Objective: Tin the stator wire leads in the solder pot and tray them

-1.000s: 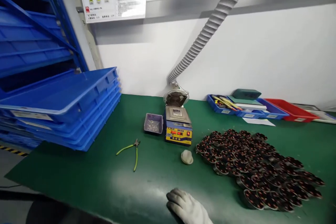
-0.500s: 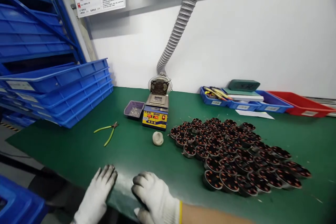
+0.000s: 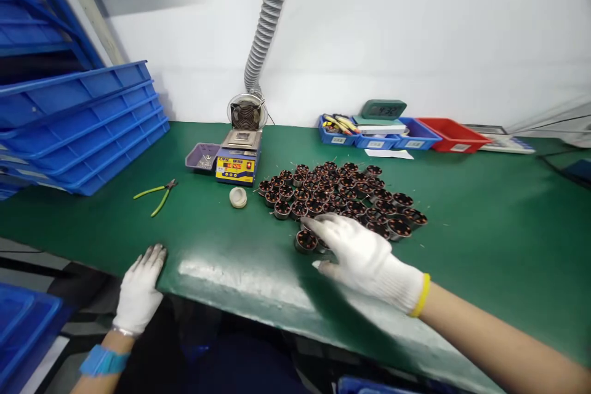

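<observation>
My right hand (image 3: pixel 355 252), in a white glove with darkened fingertips, reaches over the near edge of a cluster of small round motor parts (image 3: pixel 318 195) with copper-coloured windings and metal rims. Its thumb is apart from the fingers, and no part is visibly gripped. The hand hides several of them; one motor part (image 3: pixel 306 241) sits just left of it. My left hand (image 3: pixel 141 289), also gloved, lies flat on the front edge of the green table (image 3: pixel 207 234), fingers stretched out and holding nothing. A blue band (image 3: pixel 104 361) circles the left wrist.
Green-handled cutting pliers (image 3: pixel 157 195) lie open at left. Behind stand a small whitish cup-like piece (image 3: pixel 238 197), a yellow-and-blue heating unit (image 3: pixel 235 167) with a display, and a purple tray (image 3: pixel 202 157). Blue bins (image 3: pixel 339 138), a red bin (image 3: pixel 455 135) and stacked blue crates (image 3: pixel 83 135) border the table.
My right hand has moved right and forward, from the table's front edge to over the motor parts. My left hand stays at the edge. The view has shifted right and down.
</observation>
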Tool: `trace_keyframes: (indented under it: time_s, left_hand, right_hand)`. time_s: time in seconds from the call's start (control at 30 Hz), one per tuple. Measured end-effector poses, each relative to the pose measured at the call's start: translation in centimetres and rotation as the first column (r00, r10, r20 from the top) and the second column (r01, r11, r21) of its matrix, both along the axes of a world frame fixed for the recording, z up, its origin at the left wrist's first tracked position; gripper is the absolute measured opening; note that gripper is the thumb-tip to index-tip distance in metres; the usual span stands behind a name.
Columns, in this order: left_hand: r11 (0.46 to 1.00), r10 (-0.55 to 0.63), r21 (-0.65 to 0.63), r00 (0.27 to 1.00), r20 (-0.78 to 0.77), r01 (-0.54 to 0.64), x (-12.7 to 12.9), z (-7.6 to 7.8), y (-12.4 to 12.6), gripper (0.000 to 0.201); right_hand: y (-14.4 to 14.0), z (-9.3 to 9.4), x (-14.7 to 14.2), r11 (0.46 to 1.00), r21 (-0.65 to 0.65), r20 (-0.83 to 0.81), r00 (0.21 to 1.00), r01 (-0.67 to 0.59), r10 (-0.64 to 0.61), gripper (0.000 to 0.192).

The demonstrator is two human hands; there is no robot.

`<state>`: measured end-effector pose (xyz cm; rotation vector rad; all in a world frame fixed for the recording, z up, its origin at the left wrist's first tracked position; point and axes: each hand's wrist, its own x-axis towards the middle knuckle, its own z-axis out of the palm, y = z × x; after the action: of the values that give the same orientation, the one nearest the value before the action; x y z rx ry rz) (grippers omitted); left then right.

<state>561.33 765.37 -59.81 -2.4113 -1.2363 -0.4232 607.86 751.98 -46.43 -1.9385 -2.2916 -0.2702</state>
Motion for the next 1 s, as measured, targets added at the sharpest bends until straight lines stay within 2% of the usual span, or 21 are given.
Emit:
trace_keyframes:
  time_s: [0.1,0.17,0.23,0.27,0.3,0.33,0.37,0.4,0.43,0.47,0.5,0.53,0.57,0.63,0.67,0.7,0.73,0.8,0.87,0.93,1.0]
  left_hand:
    - [0.997,0.027,-0.081,0.995,0.092,-0.020,-0.3,0.3,-0.3,0.065]
    - [0.977,0.047,-0.213,0.984,0.173,-0.009,-0.6,1.3,-0.5,0.068]
    - [0.909,0.114,-0.415,0.937,0.330,0.035,-0.4,3.1,-0.6,0.070]
    - [0.847,0.184,-0.524,0.875,0.448,0.090,0.3,4.1,-0.7,0.069]
    - [0.763,0.276,-0.621,0.778,0.564,0.179,1.4,5.1,-0.9,0.067]
    - [0.658,0.398,-0.690,0.638,0.659,0.302,3.1,6.1,-1.1,0.064]
    - [0.558,0.510,-0.699,0.480,0.714,0.446,5.2,6.9,-1.4,0.068]
    - [0.417,0.603,-0.684,0.381,0.701,0.598,7.7,7.4,-1.7,0.074]
    - [0.219,0.686,-0.652,0.362,0.632,0.726,10.5,7.8,-2.0,0.079]
    - [-0.012,0.761,-0.610,0.403,0.508,0.792,13.3,7.9,-2.1,0.085]
    - [-0.165,0.795,-0.540,0.436,0.423,0.825,15.9,7.9,-2.1,0.088]
    - [-0.165,0.810,-0.511,0.412,0.418,0.844,18.1,7.9,-1.9,0.084]
    - [-0.116,0.843,-0.485,0.344,0.413,0.867,19.8,7.9,-1.6,0.072]
    - [0.067,0.910,-0.471,0.140,0.391,0.880,21.7,8.1,-0.5,0.055]
    - [0.143,0.921,-0.471,0.057,0.386,0.870,21.9,8.3,0.1,0.053]
    - [0.194,0.923,-0.474,0.004,0.386,0.859,21.8,8.5,0.8,0.053]
    - [0.220,0.919,-0.475,-0.017,0.394,0.852,21.6,8.7,1.4,0.053]
    - [0.232,0.911,-0.474,-0.019,0.413,0.850,21.0,9.1,2.6,0.055]
    - [0.235,0.907,-0.470,-0.017,0.422,0.851,20.9,9.1,3.4,0.056]
    - [0.238,0.909,-0.472,-0.023,0.417,0.849,21.0,8.9,3.9,0.055]
    - [0.203,0.921,-0.462,-0.008,0.389,0.863,21.1,8.7,4.2,0.052]
  right_hand:
    - [0.8,-3.7,-0.2,0.992,0.086,0.091,0.992,-0.095,0.087,0.067]
    - [1.3,-5.4,-0.4,0.989,0.118,0.094,0.993,-0.088,0.077,0.062]
    - [1.6,-5.9,-0.8,0.988,0.146,0.041,0.998,-0.055,0.049,0.056]
    - [1.6,-5.7,-1.3,0.986,0.161,-0.002,0.999,-0.042,0.042,0.054]
    - [1.6,-5.2,-2.0,0.983,0.180,-0.053,0.998,-0.035,0.045,0.052]
    - [1.6,-4.5,-3.0,0.978,0.206,-0.107,0.992,-0.041,0.065,0.052]
    - [1.8,-3.8,-4.2,0.968,0.240,-0.156,0.982,-0.067,0.106,0.053]
    - [2.1,-3.0,-5.5,0.953,0.283,-0.191,0.967,-0.113,0.171,0.053]
    - [2.5,-2.3,-6.9,0.929,0.329,-0.214,0.945,-0.170,0.249,0.054]
    - [3.0,-1.8,-8.2,0.901,0.373,-0.228,0.919,-0.223,0.322,0.054]
    - [3.6,-1.5,-9.3,0.876,0.408,-0.245,0.894,-0.255,0.374,0.055]
    - [4.2,-1.4,-10.1,0.865,0.431,-0.274,0.876,-0.258,0.398,0.057]
    - [4.8,-1.4,-10.6,0.870,0.441,-0.327,0.863,-0.220,0.384,0.059]
    - [6.1,-1.8,-10.6,0.931,0.364,-0.530,0.818,-0.020,0.225,0.066]
    - [6.7,-2.1,-10.3,0.964,0.253,-0.652,0.751,0.087,0.104,0.070]
    - [7.4,-2.3,-9.9,0.982,0.111,-0.758,0.652,0.154,-0.017,0.073]
    - [8.0,-2.5,-9.6,0.985,-0.032,-0.836,0.535,0.168,-0.118,0.075]
    - [9.4,-2.9,-9.4,0.973,-0.219,-0.920,0.316,0.077,-0.232,0.071]
    - [10.6,-3.2,-10.0,0.972,-0.235,-0.958,0.168,0.000,-0.231,0.060]
    - [11.5,-3.3,-10.8,0.979,-0.204,-0.973,0.113,0.002,-0.203,0.043]
    - [11.9,-3.2,-11.4,0.988,-0.150,-0.973,0.170,0.041,-0.155,0.031]
